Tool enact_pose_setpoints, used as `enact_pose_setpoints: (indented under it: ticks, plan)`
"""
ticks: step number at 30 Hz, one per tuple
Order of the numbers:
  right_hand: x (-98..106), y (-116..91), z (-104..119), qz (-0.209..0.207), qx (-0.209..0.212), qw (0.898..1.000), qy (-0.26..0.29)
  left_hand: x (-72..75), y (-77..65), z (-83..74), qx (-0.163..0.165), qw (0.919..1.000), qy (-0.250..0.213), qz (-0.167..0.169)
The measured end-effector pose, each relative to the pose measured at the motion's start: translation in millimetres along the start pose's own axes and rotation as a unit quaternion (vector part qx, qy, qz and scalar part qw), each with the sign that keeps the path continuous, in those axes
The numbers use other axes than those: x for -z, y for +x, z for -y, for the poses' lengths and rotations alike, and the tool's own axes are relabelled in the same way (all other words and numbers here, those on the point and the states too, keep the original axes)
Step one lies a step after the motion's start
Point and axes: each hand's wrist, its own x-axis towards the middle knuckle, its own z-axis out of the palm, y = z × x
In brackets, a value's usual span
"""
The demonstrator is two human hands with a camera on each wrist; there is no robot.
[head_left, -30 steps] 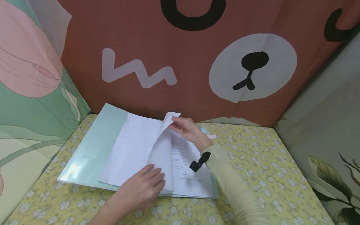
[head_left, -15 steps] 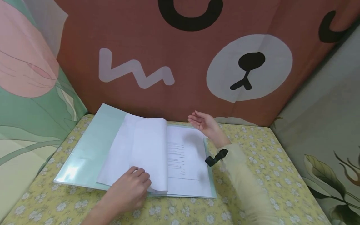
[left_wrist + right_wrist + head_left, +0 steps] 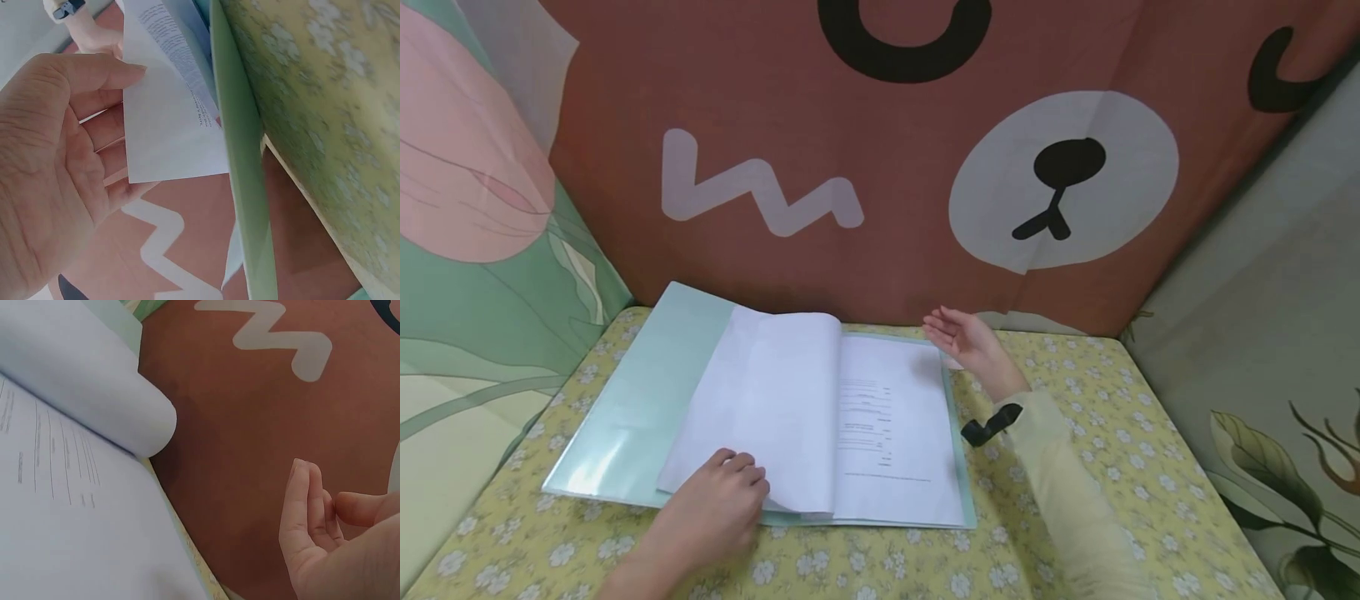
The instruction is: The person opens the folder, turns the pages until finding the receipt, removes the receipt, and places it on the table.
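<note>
Head view: the left hand (image 3: 718, 498) is at the near edge of a folder (image 3: 632, 417), which lies spread on the table (image 3: 1090, 467), mostly ahead of that hand and to its right. The left wrist view shows this hand pinching the edge of a white sheet (image 3: 165, 140), its thumb on the near face and its fingers behind; text and the folder's green edge show beyond the sheet, on the side away from the palm. Ahead and to the right of the left hand, the sheet bends in a rounded fold, and past the fold lies a printed page (image 3: 910, 433). The right hand (image 3: 966, 340) is raised by the folder's far right corner, well apart from the left hand; it is empty, its fingers loosely bent. The printed page is to its left and nearer the person. Behind the right hand come a black strap (image 3: 992, 423) at the wrist and a pale sleeve (image 3: 1067, 492). Beyond both hands stands a brown backdrop (image 3: 820, 271) with a white zigzag (image 3: 760, 187).
</note>
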Motion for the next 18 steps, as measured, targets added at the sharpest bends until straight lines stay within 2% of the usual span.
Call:
enact_pose_setpoints:
  ticks: [11,18]
  plan:
    - [29,1,3,-0.009,-0.014,1.0,0.0,-0.9,-15.2,11.9,0.006,0.9998,0.019,-0.006]
    - [47,4,-1,-0.031,-0.012,0.999,-0.027,-3.3,-25.7,18.2,0.014,0.9993,0.028,-0.02]
